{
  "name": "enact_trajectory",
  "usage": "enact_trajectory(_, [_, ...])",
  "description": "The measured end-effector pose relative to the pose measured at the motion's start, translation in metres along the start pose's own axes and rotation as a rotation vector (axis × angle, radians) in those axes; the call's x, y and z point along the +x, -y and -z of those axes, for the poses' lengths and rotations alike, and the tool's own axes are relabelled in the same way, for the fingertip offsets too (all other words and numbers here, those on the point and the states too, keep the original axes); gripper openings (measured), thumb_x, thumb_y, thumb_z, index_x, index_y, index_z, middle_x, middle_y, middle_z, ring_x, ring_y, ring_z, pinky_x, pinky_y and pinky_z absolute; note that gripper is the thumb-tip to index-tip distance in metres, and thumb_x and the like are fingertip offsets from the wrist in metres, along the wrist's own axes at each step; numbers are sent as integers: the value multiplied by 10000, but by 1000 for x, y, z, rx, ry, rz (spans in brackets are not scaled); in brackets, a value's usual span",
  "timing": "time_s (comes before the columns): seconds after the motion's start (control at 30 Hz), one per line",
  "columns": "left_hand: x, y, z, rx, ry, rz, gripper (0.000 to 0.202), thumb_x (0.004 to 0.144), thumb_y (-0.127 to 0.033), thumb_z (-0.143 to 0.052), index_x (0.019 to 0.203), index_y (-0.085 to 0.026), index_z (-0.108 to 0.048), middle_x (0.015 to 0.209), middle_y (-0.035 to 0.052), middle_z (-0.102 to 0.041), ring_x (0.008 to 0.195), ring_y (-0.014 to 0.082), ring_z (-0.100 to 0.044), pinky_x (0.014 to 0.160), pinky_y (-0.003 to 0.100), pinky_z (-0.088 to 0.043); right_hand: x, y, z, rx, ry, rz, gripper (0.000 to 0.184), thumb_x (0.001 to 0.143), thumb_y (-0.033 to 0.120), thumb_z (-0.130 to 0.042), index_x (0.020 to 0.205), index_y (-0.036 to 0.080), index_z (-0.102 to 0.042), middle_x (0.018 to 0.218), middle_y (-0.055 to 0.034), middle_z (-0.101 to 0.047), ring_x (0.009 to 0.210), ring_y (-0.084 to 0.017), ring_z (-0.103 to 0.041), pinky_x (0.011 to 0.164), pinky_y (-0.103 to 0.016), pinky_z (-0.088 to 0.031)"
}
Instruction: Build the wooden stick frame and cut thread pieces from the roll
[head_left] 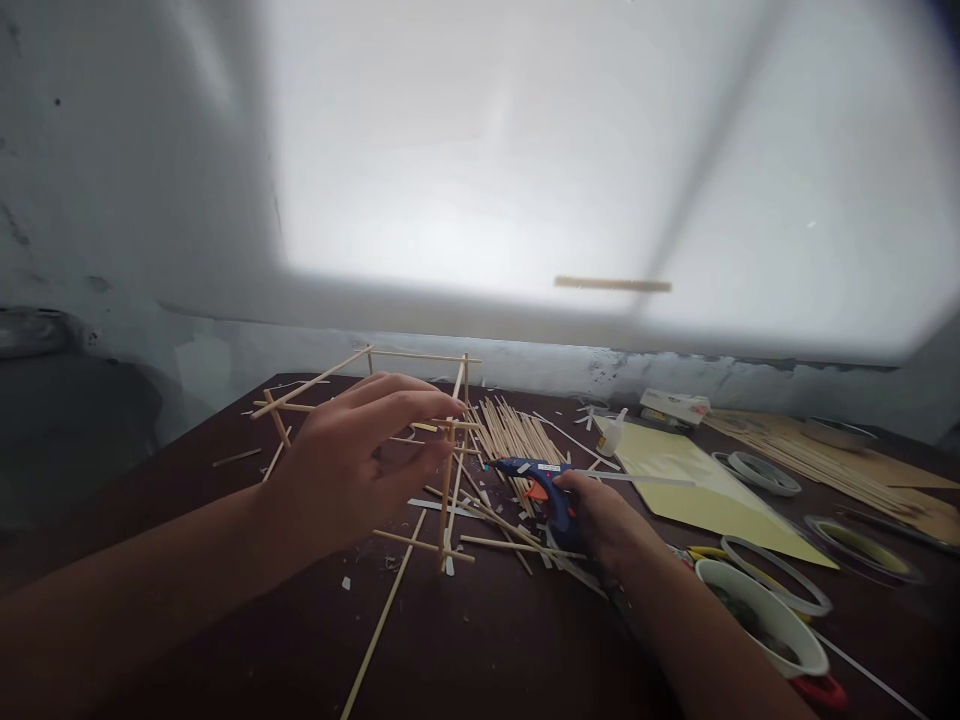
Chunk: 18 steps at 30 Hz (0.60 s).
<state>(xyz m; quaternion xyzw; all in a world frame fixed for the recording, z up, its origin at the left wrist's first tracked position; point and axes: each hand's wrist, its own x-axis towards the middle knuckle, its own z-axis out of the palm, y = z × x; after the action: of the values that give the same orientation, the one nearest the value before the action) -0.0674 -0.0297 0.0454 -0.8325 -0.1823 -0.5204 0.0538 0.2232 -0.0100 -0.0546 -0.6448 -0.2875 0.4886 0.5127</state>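
Observation:
My left hand (367,450) reaches over a frame of thin wooden sticks (445,500), its fingers and thumb closed around the near right upper corner. The frame stands on the dark table, with uprights and crossbars joined at the corners. In my right hand (611,525) is a blue glue gun (559,495) with an orange trigger, gripped by the handle. A long translucent glue stick (637,478) sticks out of its back. The gun's nozzle points left, just to the right of the held corner. Whether the nozzle touches the wood I cannot tell.
Loose wooden sticks (510,430) lie piled behind the gun, among paper scraps. Right of them are a small glue bottle (613,433), a yellow sheet (697,490), tape rolls (765,472) and a white bowl (810,645). A single stick (386,615) lies in front.

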Motion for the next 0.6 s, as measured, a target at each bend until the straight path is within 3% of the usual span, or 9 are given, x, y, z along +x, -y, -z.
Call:
enact_trajectory(0.27, [3,-4,0,-31,-1,5,269,789,-79,-664,1034,-189,-683,965,50,-721,886,154,-676,801,262,-564,-3,4,3,-110,28,22,214,924,276,-609,1090,140,-604,995,-44,-650,779,-148,-646,658,-304,-563])
enact_trajectory(0.4, [2,-5,-1,-60,-12,-4,273,772,-63,-671,1017,-179,-690,950,57,-716,879,158,-676,783,259,-575,5,0,6,-95,-104,41,230,924,285,-607,1104,144,-590,991,-41,-637,758,-141,-630,637,-292,-554])
enact_trajectory(0.6, [0,-4,-2,-98,1,9,278,786,-60,-660,1042,-166,-678,970,65,-702,881,145,-675,775,240,-587,1,-4,-3,135,-273,139,224,919,265,-614,1106,144,-590,1020,-46,-632,793,-148,-636,653,-298,-562])
